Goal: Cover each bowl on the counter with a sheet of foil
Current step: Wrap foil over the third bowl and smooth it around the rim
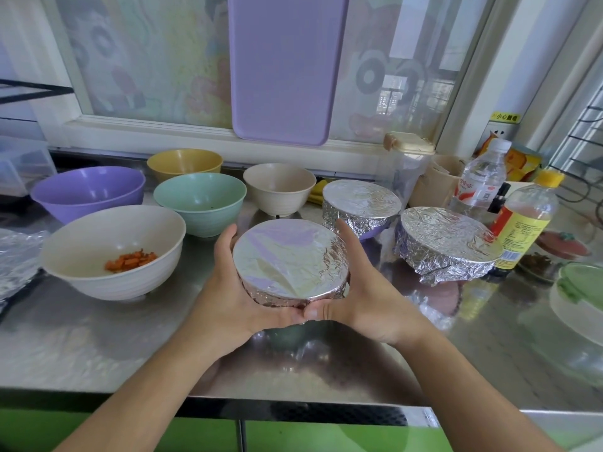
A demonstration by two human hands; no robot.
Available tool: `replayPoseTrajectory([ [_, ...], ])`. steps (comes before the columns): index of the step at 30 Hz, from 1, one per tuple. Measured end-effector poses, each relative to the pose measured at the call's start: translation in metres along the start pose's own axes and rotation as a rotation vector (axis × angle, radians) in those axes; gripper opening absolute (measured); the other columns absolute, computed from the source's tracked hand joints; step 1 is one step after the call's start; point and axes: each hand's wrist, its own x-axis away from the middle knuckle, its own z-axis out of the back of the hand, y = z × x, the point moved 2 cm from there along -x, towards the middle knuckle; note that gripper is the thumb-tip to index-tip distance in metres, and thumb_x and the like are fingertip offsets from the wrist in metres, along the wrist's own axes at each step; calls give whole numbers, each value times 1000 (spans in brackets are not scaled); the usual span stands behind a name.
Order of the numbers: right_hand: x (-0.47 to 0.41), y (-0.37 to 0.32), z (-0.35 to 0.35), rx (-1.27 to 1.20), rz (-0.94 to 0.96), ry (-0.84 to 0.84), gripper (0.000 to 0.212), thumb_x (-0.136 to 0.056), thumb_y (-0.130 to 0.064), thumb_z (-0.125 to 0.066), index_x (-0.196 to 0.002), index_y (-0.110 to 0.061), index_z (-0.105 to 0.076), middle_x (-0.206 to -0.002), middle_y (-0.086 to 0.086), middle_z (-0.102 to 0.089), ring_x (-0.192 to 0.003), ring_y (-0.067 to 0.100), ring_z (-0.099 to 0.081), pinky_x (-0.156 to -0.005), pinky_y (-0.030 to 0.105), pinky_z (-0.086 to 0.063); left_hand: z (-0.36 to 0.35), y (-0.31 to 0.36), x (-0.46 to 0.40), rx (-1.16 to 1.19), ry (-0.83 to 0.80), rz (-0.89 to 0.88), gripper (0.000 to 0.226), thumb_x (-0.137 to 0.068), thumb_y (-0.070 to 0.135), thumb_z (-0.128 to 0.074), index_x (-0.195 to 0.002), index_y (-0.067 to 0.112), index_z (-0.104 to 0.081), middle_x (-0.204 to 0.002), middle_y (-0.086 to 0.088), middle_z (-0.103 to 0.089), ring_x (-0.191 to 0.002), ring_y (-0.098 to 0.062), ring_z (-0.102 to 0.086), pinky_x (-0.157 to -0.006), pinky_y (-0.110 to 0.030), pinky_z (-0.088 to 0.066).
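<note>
Three bowls wrapped: the foil-covered bowl between my hands (290, 262), a second foil-covered bowl behind it (361, 203) and a third to the right (447, 243), all on the steel counter (130, 337).
Five bowls open: a white bowl with diced carrot (112, 251), a purple bowl (88, 192), a green bowl (199, 202), a yellow bowl (184, 163) and a small beige bowl (280, 187), grouped on the left, I judge as the queue not yet done.
Left hand (228, 288): fingers curled round the bowl's left side, thumb along the near rim, pressing the foil skirt against the wall.
Right hand (359, 288): mirrors it on the right side, with its thumb meeting the left thumb at the near edge; both hands have hold of this bowl.
Why this hold: I read it as cupping from both sides so the foil crimps evenly under the rim; the top is already smooth and flat.
Bowl position: near the counter's front middle, just in front of the finished pair, which sit right, apart from the open ones.
Spare foil (16, 256): crumpled sheet at the far left edge, within reach for the next bowl.
Stage: I judge this one nearly sealed.
</note>
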Motion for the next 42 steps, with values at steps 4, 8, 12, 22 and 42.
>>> replayPoseTrajectory([
  [4, -2, 3, -3, -82, 44, 10, 110, -72, 13, -88, -135, -51, -24, -131, -32, -62, -128, -13, -54, -97, 7, -45, 1, 0, -3, 22, -45, -14, 160, -33, 55, -108, -161, 33, -14, -148, 29, -47, -139, 3, -47, -118, -40, -44],
  [8, -4, 11, -2, -86, 57, 10, 106, -66, 13, -91, -144, -30, -35, -142, -5, -63, -137, 10, -56, -107, 28, -51, 0, 2, -10, -66, -63, -102, 124, -48, 23, -110, -152, 18, -43, -147, 2, -60, -138, -19, -56, -114, -49, -48],
  [12, -9, 15, -2, -72, 46, -16, 106, -65, 4, -90, -154, -13, -36, -148, 8, -59, -142, 26, -53, -117, 54, -43, 0, 3, -13, -71, -86, -174, 109, -53, 9, -106, -148, 19, -52, -143, -1, -65, -135, -21, -60, -112, -43, -50],
  [22, -16, 28, -3, -143, -10, -90, 111, -65, 4, -89, -158, -12, -31, -153, 14, -55, -146, 33, -49, -119, 60, -40, 5, 4, -19, -23, -215, -116, 112, -57, 20, -108, -152, 23, -49, -147, -2, -61, -138, -25, -57, -115, -53, -46],
  [42, -19, 34, -3, -142, 13, -78, 116, -63, 4, -93, -160, -14, -30, -153, 11, -55, -145, 30, -50, -118, 60, -41, 4, 9, -15, -66, -228, -159, 111, -56, 13, -106, -150, 28, -51, -144, 8, -65, -137, -17, -58, -116, -45, -44],
])
